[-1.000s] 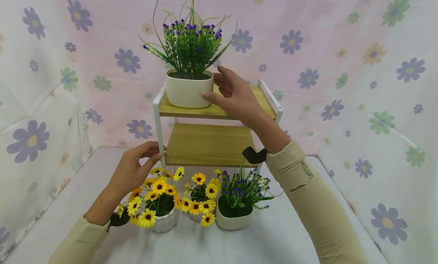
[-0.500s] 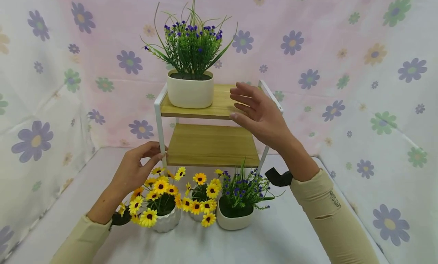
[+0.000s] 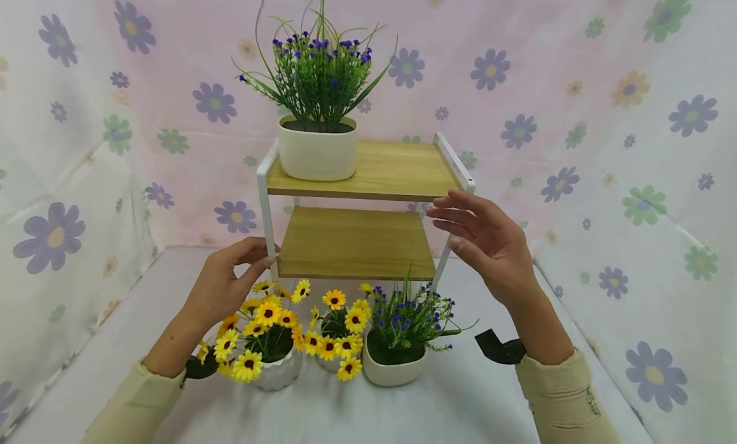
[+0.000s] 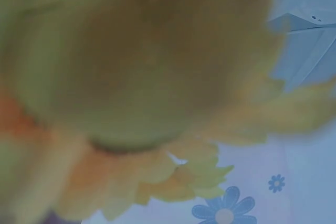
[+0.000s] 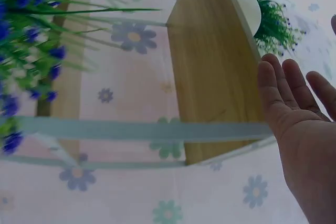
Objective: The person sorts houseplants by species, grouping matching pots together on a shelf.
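Observation:
A two-tier shelf point(image 3: 397, 169) with wooden boards and a white frame stands in the middle of the head view. My left hand point(image 3: 221, 281) holds its left front post, thumb in front and fingertips behind. On the left of the top board sits a cream oval pot point(image 3: 318, 153) of purple flowers and grass. Beside the right post, just under the top board, my right hand point(image 3: 489, 242) is held with its fingers extended and nothing in them. A blurred yellow flower point(image 4: 157, 66) covers much of the left wrist view, hiding the left hand there.
In front of the shelf stand a ribbed white pot point(image 3: 279, 373) of yellow flowers, a smaller pot of yellow flowers point(image 3: 334, 348), and a cream pot point(image 3: 394, 373) with purple flowers. A flower-printed cloth point(image 3: 553, 98) hangs behind.
My right hand has left the side of the pot on the top board and moved right and down to the right post. The left hand stays on the left post.

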A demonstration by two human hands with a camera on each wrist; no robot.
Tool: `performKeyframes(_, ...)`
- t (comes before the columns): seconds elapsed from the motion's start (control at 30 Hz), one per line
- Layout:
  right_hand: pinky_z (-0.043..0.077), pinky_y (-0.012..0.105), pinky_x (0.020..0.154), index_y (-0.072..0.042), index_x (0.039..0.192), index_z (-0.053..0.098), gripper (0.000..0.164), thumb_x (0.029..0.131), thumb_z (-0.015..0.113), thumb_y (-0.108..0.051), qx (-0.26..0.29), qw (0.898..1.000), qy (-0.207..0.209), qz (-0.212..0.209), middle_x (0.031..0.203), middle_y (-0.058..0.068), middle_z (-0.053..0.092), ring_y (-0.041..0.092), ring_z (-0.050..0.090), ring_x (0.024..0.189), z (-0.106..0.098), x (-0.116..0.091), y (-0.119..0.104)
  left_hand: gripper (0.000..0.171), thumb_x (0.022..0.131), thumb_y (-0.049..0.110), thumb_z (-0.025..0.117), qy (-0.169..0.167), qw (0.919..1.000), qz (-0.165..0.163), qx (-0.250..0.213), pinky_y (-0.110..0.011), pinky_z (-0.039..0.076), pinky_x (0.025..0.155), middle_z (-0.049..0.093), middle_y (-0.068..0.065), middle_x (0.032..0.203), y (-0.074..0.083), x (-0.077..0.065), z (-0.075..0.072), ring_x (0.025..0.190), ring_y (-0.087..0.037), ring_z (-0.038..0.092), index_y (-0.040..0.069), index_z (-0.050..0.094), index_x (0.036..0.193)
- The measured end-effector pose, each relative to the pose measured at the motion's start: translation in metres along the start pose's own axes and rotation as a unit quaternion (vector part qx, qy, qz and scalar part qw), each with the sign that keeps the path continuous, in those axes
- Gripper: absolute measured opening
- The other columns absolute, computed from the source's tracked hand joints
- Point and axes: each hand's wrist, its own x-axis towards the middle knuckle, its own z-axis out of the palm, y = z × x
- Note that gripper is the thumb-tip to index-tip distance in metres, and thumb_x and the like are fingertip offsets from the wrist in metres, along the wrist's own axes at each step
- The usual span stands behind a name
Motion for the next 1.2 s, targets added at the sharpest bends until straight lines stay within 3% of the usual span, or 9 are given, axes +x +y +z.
performKeyframes(0.13,0.05,0.045,0.112,0.021,0.147,0.041,0.052,0.098,0.058,0.017,0.007,1.0,0.014,0.004,0.14,0.032,0.058,0.039,0.061,0.133,-0.009,-0.023,0.006,0.023,0.105,0.008,0.068,-0.001,1.0,-0.004,0.002,-0.049,0.06,0.087,0.079,0.001,0.11,0.0,0.0,-0.001,0.101,-0.023,0.077,0.015,0.072,0.125)
performKeyframes(0.43,0.052,0.044,0.11,0.025,0.14,0.044,0.039,0.103,0.048,0.017,0.063,0.996,0.064,0.025,0.132,0.027,0.065,0.036,0.067,0.125,-0.03,-0.069,0.029,0.022,0.105,0.008,0.067,-0.003,0.9999,-0.006,-0.009,-0.059,0.059,0.088,0.079,0.0,0.111,0.001,0.001,-0.001,0.102,-0.025,0.077,0.013,0.072,0.126)
performKeyframes(0.57,0.053,0.039,0.108,0.023,0.133,0.051,0.031,0.103,0.048,0.017,0.033,0.994,0.058,0.09,0.125,0.022,0.07,0.031,0.071,0.12,-0.039,-0.085,0.044,0.022,0.105,0.008,0.068,-0.001,0.9999,-0.01,-0.011,-0.057,0.059,0.089,0.079,0.0,0.111,0.0,0.001,-0.001,0.102,-0.024,0.076,0.014,0.072,0.125)
performKeyframes(0.67,0.055,0.034,0.106,0.018,0.13,0.056,0.027,0.104,0.052,0.014,-0.003,0.988,0.03,0.155,0.121,0.021,0.071,0.027,0.072,0.117,-0.046,-0.098,0.056,0.022,0.105,0.008,0.067,-0.002,0.9998,-0.012,-0.016,-0.06,0.059,0.089,0.079,-0.001,0.111,0.0,0.001,0.0,0.102,-0.026,0.077,0.014,0.072,0.125)
performKeyframes(0.8,0.057,0.032,0.101,0.008,0.131,0.063,0.027,0.105,0.06,0.005,-0.043,0.97,-0.04,0.234,0.123,0.022,0.07,0.027,0.071,0.117,-0.055,-0.113,0.071,0.021,0.105,0.008,0.067,-0.005,0.9997,-0.011,-0.02,-0.062,0.059,0.089,0.079,-0.003,0.11,0.001,0.002,0.001,0.101,-0.028,0.077,0.012,0.072,0.125)
performKeyframes(0.93,0.058,0.033,0.099,0.002,0.137,0.063,0.033,0.104,0.064,0.0,-0.041,0.952,-0.102,0.286,0.132,0.02,0.068,0.024,0.07,0.121,-0.059,-0.124,0.084,0.021,0.104,0.006,0.068,-0.002,0.9998,-0.006,-0.019,-0.062,0.059,0.089,0.08,-0.003,0.11,0.001,0.001,0.001,0.1,-0.027,0.077,0.011,0.072,0.125)
performKeyframes(1.1,0.057,0.031,0.1,0.001,0.148,0.057,0.048,0.101,0.068,-0.001,-0.028,0.92,-0.158,0.357,0.147,0.021,0.06,0.018,0.067,0.126,-0.058,-0.132,0.092,0.022,0.104,0.007,0.068,-0.002,0.9998,-0.008,-0.016,-0.062,0.059,0.089,0.08,-0.003,0.11,0.001,0.0,0.002,0.101,-0.028,0.077,0.011,0.072,0.125)
performKeyframes(1.2,0.057,0.033,0.1,0.006,0.154,0.046,0.061,0.098,0.069,0.001,-0.011,0.899,-0.184,0.398,0.152,0.03,0.052,0.027,0.063,0.132,-0.056,-0.136,0.098,0.023,0.104,0.008,0.068,-0.001,1.0,-0.009,-0.001,-0.052,0.061,0.087,0.08,-0.001,0.109,0.001,0.0,0.001,0.1,-0.024,0.077,0.013,0.072,0.126)
